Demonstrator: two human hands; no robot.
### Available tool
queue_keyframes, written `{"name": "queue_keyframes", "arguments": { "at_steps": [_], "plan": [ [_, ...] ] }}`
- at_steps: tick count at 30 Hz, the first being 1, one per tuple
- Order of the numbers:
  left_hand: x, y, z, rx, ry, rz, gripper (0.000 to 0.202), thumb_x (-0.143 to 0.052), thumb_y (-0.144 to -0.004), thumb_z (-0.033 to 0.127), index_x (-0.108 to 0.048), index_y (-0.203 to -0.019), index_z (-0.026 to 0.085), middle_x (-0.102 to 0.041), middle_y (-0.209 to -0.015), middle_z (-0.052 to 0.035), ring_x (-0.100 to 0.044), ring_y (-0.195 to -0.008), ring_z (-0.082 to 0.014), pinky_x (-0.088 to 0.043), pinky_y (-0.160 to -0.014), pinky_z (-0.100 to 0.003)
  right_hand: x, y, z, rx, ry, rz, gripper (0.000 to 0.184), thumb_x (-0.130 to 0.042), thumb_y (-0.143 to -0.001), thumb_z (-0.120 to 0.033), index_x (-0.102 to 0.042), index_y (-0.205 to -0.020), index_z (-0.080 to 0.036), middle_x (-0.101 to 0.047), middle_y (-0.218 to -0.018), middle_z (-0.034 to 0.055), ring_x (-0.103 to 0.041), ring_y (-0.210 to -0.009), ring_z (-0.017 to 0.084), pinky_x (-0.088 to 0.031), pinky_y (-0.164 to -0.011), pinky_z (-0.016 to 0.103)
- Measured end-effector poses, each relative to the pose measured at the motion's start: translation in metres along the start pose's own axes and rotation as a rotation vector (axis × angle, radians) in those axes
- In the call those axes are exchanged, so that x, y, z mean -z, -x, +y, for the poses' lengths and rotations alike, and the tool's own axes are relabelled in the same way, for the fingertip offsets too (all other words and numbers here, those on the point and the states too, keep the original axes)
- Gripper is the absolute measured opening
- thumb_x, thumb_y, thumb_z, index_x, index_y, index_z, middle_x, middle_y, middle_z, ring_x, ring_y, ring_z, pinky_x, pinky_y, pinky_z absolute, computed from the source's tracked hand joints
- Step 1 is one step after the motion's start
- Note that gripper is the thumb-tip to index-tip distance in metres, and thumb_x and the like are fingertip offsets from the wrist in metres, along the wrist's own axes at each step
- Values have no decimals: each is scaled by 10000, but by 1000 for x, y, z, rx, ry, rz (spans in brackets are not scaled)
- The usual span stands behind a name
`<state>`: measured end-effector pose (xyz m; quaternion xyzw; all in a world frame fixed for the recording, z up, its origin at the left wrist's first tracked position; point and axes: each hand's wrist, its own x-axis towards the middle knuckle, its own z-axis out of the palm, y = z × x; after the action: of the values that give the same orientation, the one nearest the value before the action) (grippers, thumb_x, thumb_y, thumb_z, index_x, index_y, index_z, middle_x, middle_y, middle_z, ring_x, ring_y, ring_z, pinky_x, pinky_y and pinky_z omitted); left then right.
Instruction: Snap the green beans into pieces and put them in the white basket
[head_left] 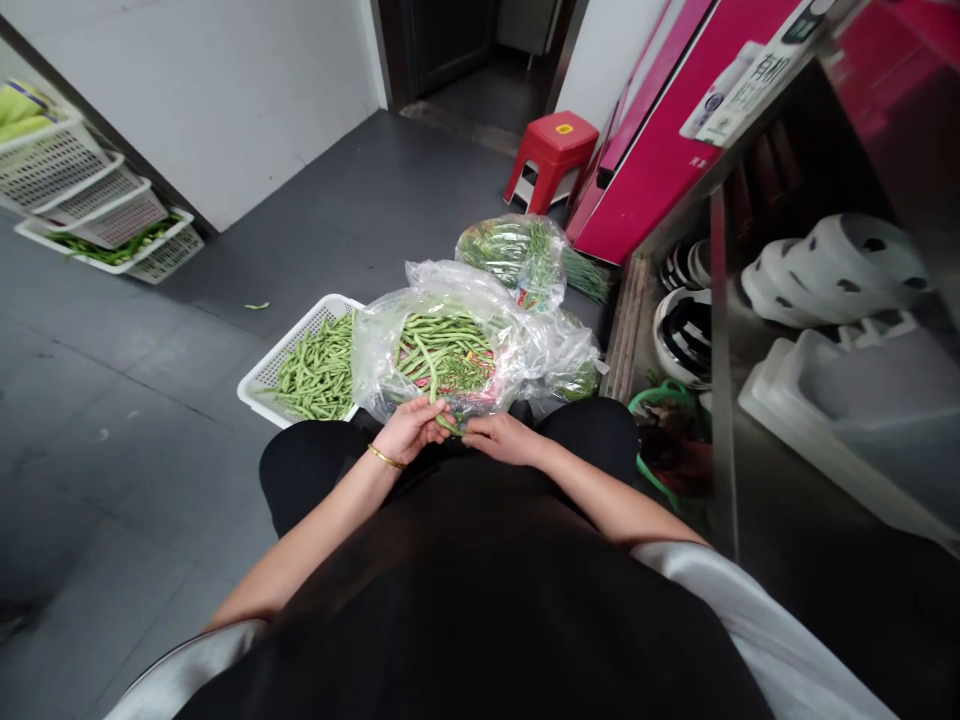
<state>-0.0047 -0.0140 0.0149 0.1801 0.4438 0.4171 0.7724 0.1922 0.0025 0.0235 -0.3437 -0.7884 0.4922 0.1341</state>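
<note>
The left hand (411, 430) pinches a green bean (433, 382) in its fingers at the near side of the plastic bag (373, 350), its long axis slanting down toward the right hand (501, 438), whose curled fingers seem closest to the lower end; their grip is unclear.

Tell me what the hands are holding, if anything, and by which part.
The left hand holds a long green bean by its nearer part. The right hand is close to its near end; whether it grips cannot be told.
</note>
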Motion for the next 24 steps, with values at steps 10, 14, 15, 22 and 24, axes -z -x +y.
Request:
{"name": "queue_keyframes", "arguments": {
  "at_steps": [10, 14, 15, 22, 24],
  "plan": [
    [-6, 8, -7, -155, 34, -63, 285, -703, -730, 350, -649, -877, 112, -628, -618, -33, -576, -535, -108, -475, -539, -213, 14, -13, 28, -264, -706, 314, 498, -529, -748, -658, -592, -787, -165, -617, -624, 14, -581, -563, 123, -442, -515, 231],
    [-2, 11, -13, -90, -239, -139, 313, -660, -750, 423, -671, -816, 117, -503, -475, 11, -436, -428, -78, -327, -421, -183, 26, -20, 18, -295, -545, 128, 485, -605, -722, -569, -583, -1006, -177, -594, -652, -31, -538, -504, 91, -393, -465, 204],
    [-1, 10, -14, -82, -320, -134, 320, -656, -748, 436, -673, -797, 120, -482, -459, 18, -407, -411, -74, -296, -404, -183, 27, -23, 11, -253, -522, 169, 459, -598, -737, -543, -575, -1009, -174, -562, -608, -47, -503, -465, 82, -380, -454, 203],
    [-3, 23, -4, -221, -596, 13, 361, -616, -741, 525, -632, -698, 167, -352, -418, 60, -299, -354, -68, -222, -370, -203, 20, -26, -22, -122, -409, 455, 263, -612, -750, -413, -517, -687, -175, -532, -534, -34, -493, -478, 90, -422, -510, 223],
    [-8, 39, 3, -182, -647, -212, 359, -610, -756, 508, -646, -702, 155, -411, -460, 35, -329, -389, -71, -240, -390, -209, 16, -23, -12, -232, -721, 444, 306, -633, -708, -450, -484, -688, -183, -511, -512, -48, -467, -416, 85, -405, -430, 218]
  ]
}}
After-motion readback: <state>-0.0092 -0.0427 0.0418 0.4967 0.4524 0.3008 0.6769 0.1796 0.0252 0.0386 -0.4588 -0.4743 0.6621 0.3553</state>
